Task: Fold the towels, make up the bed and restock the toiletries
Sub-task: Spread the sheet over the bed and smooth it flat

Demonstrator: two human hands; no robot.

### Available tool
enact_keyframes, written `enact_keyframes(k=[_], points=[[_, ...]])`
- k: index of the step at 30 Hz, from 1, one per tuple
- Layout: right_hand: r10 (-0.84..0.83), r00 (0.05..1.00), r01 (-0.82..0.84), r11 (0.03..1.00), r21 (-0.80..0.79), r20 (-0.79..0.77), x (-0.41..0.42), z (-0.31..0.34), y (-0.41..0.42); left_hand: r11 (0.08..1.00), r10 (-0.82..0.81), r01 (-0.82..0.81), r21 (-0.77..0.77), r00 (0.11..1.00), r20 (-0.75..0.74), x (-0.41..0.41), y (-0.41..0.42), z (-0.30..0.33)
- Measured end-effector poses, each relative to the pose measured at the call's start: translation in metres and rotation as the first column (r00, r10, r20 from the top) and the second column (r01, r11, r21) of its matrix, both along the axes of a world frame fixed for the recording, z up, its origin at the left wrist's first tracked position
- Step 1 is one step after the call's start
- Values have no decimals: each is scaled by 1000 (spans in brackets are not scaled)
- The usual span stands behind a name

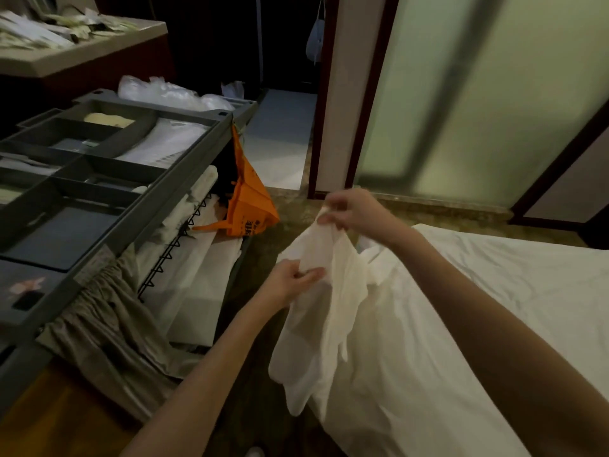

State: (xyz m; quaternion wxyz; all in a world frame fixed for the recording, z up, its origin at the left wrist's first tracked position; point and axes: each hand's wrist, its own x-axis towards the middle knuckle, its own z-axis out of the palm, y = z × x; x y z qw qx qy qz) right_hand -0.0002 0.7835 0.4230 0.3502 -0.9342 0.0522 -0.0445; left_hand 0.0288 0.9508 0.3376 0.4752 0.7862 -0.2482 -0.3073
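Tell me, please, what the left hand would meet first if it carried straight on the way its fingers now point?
The left hand points rightward and already pinches the white cloth. Going on, it would push through that cloth and probably reach the bed, though depth is hard to judge.

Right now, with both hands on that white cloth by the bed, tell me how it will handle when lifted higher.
The white cloth looks floppy: it hangs in loose folds below the right hand and the left hand. It is probably light, since fingertip pinches hold it up. Its lower end dangles near the bed, so it may drag or snag there.
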Motion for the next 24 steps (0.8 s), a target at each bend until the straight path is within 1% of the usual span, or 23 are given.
enact_keyframes(k=[2, 4, 5, 8, 11, 12, 13, 14, 15, 16, 17, 19, 21, 24], points=[[-48, 996, 47, 999, 7, 76, 6, 14, -10, 1000, -7, 7, 3, 999, -33, -6, 4, -9], [-94, 985, 95, 995, -6, 146, 10, 26, -22, 998, -38, 35, -53, 998, -52, -12, 12, -19], [-106, 980, 109, 994, -7, 167, 13, 30, -27, 997, -47, 44, -56, 997, -56, -14, 16, -23], [-140, 969, 143, 990, -2, 202, 21, 30, -37, 998, -62, 59, -38, 995, -81, -14, 21, -30], [-216, 954, 212, 976, 41, 208, 28, 17, -43, 998, -59, 59, 6, 997, -49, -8, 19, -30], [-230, 955, 232, 973, 13, 188, 28, 11, -44, 999, -27, 28, 24, 999, -33, -6, 18, -28], [-217, 962, 230, 971, -64, 167, 25, 6, -41, 1000, 9, -8, 17, 1000, -26, -5, 18, -25], [-182, 975, 200, 968, -153, 129, 21, 2, -35, 999, 33, -33, -5, 999, -10, -4, 18, -22], [-124, 990, 135, 971, -196, 69, 16, -3, -27, 999, 32, -31, -21, 999, 21, -3, 18, -18], [-47, 999, 46, 983, -179, -3, 10, -9, -15, 1000, 7, -6, -29, 999, 51, -2, 16, -15], [47, 995, -57, 991, -120, -83, 4, -14, -3, 999, -27, 30, -32, 997, 73, -2, 14, -10], [222, 947, -235, 972, -27, -232, -2, -26, 16, 994, -97, 102, -29, 985, 140, -2, 8, 0], [301, 891, -325, 946, -14, -341, -3, -33, 20, 988, -151, 156, -6, 965, 213, 1, 5, 5], [323, 854, -351, 936, 7, -408, -6, -28, 17, 982, -189, 179, 68, 955, 229, 8, 6, 8]])
